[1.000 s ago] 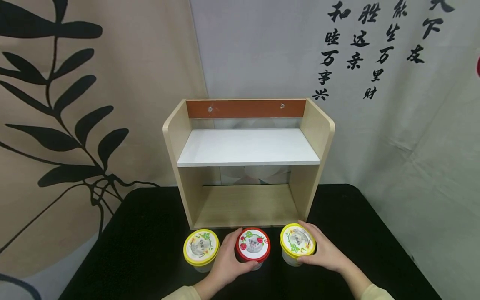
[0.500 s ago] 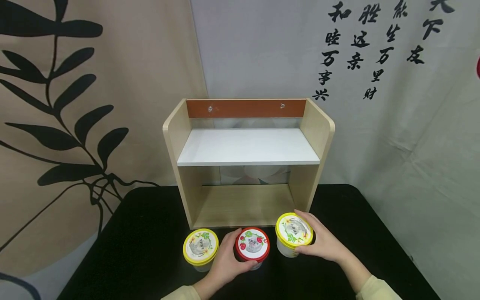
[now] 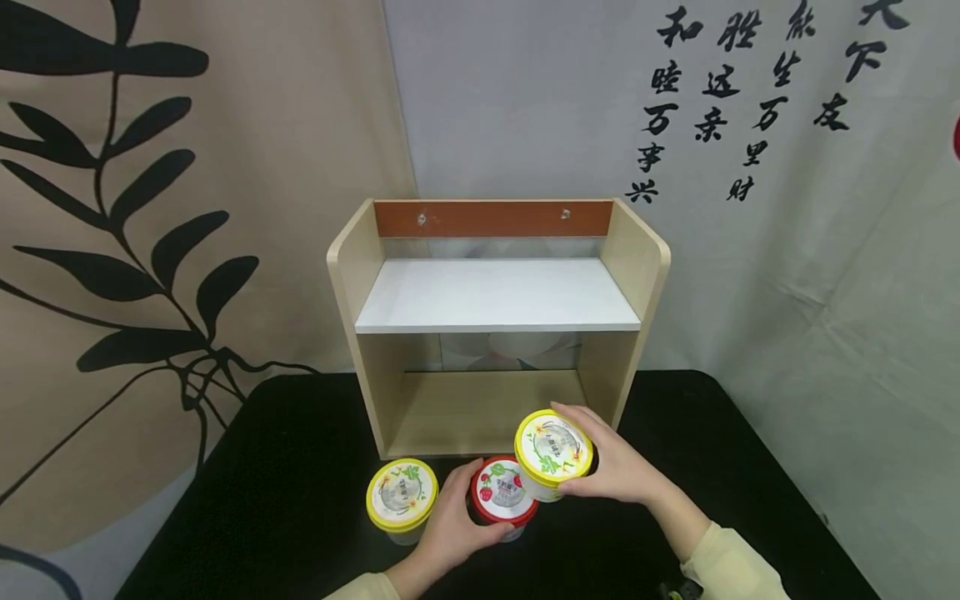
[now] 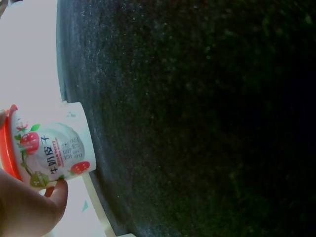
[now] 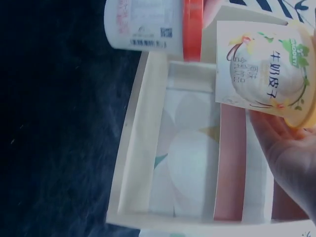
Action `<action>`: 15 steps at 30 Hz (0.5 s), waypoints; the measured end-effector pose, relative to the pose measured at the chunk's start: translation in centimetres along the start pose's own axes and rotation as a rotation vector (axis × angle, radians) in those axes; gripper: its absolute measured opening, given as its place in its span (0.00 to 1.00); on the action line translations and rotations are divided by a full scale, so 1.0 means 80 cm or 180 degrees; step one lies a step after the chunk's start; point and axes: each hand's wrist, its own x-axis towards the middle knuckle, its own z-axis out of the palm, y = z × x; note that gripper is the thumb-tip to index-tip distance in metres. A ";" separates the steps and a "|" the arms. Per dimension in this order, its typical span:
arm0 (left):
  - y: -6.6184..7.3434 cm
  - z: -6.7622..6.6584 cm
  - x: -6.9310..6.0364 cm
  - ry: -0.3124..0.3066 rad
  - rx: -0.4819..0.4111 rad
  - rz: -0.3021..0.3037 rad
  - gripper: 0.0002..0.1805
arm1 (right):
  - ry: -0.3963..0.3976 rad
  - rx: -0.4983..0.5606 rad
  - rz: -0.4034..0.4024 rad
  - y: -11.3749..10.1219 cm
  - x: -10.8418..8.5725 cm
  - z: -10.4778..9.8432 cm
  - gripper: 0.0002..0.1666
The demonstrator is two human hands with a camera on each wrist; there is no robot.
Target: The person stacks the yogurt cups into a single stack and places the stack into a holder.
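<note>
My left hand (image 3: 453, 525) grips a red-lidded cup (image 3: 495, 496) on the black table, its thumb and fingers round the sides. Strawberries decorate the wall of that red-lidded cup (image 4: 52, 148) in the left wrist view. Raised off the table, a yellow-lidded cup (image 3: 551, 446) is held round its side by my right hand (image 3: 618, 467). It overlaps the red lid's right edge in the head view. In the right wrist view this yellow-lidded cup (image 5: 266, 69) sits apart from the red-lidded cup (image 5: 153, 24). A second yellow-lidded cup (image 3: 401, 496) stands just left of my left hand.
Right behind the cups stands a small two-tier wooden rack with a white upper shelf (image 3: 495, 292) and a pale wood bottom board (image 3: 491, 404). The black table (image 3: 270, 500) spreads to both sides. Printed cloth (image 3: 517, 100) hangs behind.
My right hand has lifted the yellow-lidded cup and carried it left and forward, from beside the red-lidded cup to partly over it in view. The left hand stays put.
</note>
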 end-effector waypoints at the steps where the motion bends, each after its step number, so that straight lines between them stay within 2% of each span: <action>1: 0.000 0.000 0.000 0.0006 0.0001 0.0021 0.53 | -0.0036 0.0027 -0.0022 -0.002 0.004 0.002 0.58; 6: -0.002 -0.001 0.000 0.0000 -0.0028 0.0034 0.53 | -0.0183 0.0111 -0.0061 -0.005 0.017 0.014 0.58; 15: -0.005 -0.001 0.000 -0.0068 -0.0222 0.0036 0.51 | -0.0280 0.0149 -0.0078 -0.008 0.028 0.029 0.58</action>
